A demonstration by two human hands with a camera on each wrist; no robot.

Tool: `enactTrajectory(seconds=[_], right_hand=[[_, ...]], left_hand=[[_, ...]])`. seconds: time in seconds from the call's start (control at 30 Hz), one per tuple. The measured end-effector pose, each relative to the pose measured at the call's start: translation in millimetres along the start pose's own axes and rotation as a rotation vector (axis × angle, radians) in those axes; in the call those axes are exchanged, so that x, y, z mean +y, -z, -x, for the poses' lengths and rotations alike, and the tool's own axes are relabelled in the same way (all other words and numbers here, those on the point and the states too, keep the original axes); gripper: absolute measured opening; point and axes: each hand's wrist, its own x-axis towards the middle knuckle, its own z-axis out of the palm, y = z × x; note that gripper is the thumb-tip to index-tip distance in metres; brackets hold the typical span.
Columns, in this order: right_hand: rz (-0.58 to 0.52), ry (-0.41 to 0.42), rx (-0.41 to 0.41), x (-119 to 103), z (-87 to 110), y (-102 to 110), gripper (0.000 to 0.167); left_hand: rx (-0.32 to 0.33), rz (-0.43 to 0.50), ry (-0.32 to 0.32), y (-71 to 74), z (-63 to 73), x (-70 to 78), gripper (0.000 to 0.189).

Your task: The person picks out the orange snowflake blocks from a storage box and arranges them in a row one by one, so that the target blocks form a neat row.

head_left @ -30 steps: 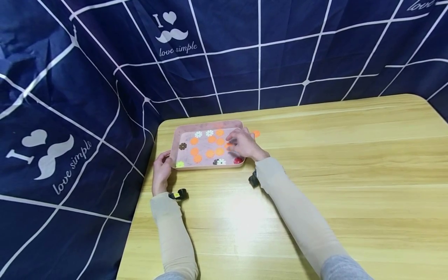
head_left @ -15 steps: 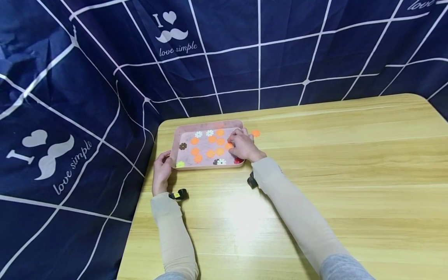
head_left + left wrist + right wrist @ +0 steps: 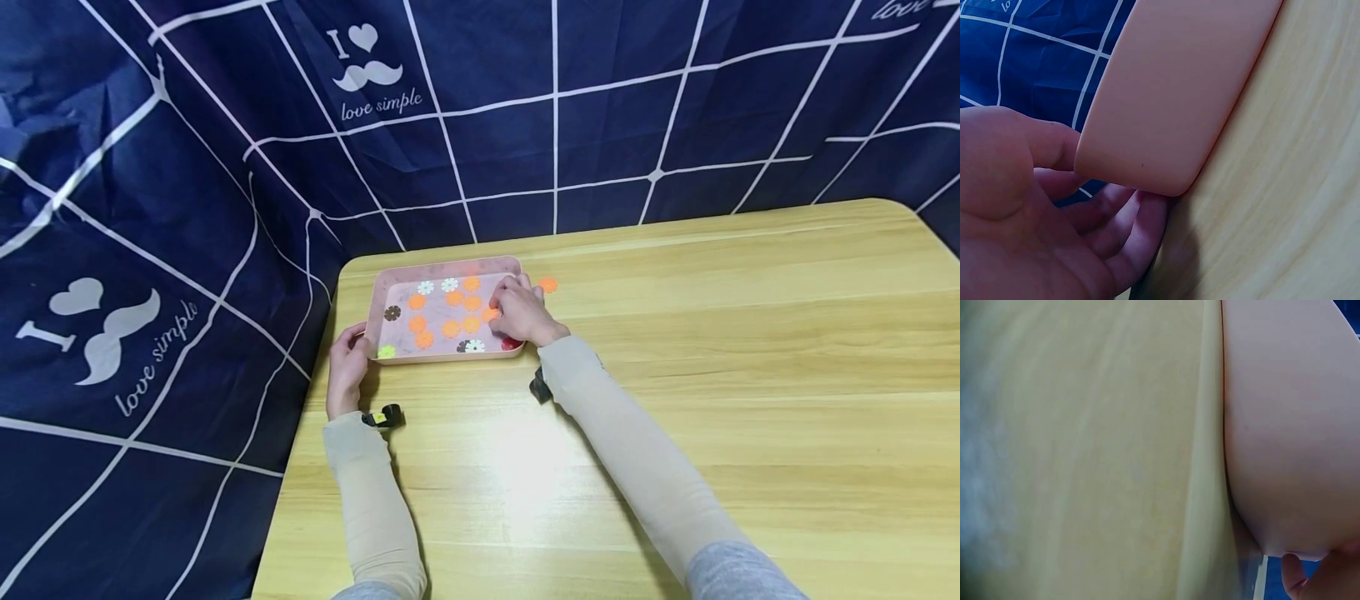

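Observation:
A shallow pink tray (image 3: pixel 431 357) lies at the far left of the table, with several orange snowflake discs (image 3: pixel 451 329) spread over its floor. My left hand (image 3: pixel 347 371) grips the tray's near left corner; in the left wrist view the thumb is at the rim and the other fingers curl by the bottom edge. Over the right end of the tray, my right hand (image 3: pixel 521 312) pinches an orange snowflake disc (image 3: pixel 489 314), its fingertips partly covering it. In the right wrist view only a bit of that hand (image 3: pixel 1329 578) shows beyond the tray's outer wall.
White snowflake discs (image 3: pixel 449 285), a brown one (image 3: pixel 392 313) and a yellow-green one (image 3: pixel 386 352) also lie in the tray. A red piece (image 3: pixel 510 343) is partly hidden under the right hand. Outside the tray, another orange disc (image 3: pixel 548 285) rests on the wooden table (image 3: pixel 712 350). Blue cloth (image 3: pixel 495 150) hangs behind.
My right hand has lowered slightly, and its fingers have come together on the orange disc at the tray's right end. The left hand and the tray stay where they were.

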Motion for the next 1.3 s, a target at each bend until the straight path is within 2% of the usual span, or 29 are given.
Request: enactTrajectory(seconds=[0.2, 0.47, 0.8, 1.17, 1.3], right_hand=[[-0.006, 0.005, 0.009, -0.5, 0.6, 0.8, 0.028], [-0.058, 0.013, 0.070, -1.3, 1.4, 1.2, 0.033], [-0.174, 0.037, 0.136, 1.4, 1.3, 4.1, 0.034], [-0.298, 0.041, 0.244, 13.5, 11.9, 16.6, 0.032], [-0.330, 0.028, 0.254, 16.4, 16.4, 20.8, 0.033]], left_hand=[[0.006, -0.001, -0.002, -0.1, 0.6, 0.7, 0.041], [0.013, -0.009, 0.003, -0.5, -0.5, -0.6, 0.040], [0.008, -0.003, -0.004, -0.2, -0.5, 0.2, 0.040], [0.011, -0.006, -0.008, -0.8, 0.7, 1.1, 0.040], [0.007, 0.001, -0.010, -0.5, 1.0, 0.9, 0.040]])
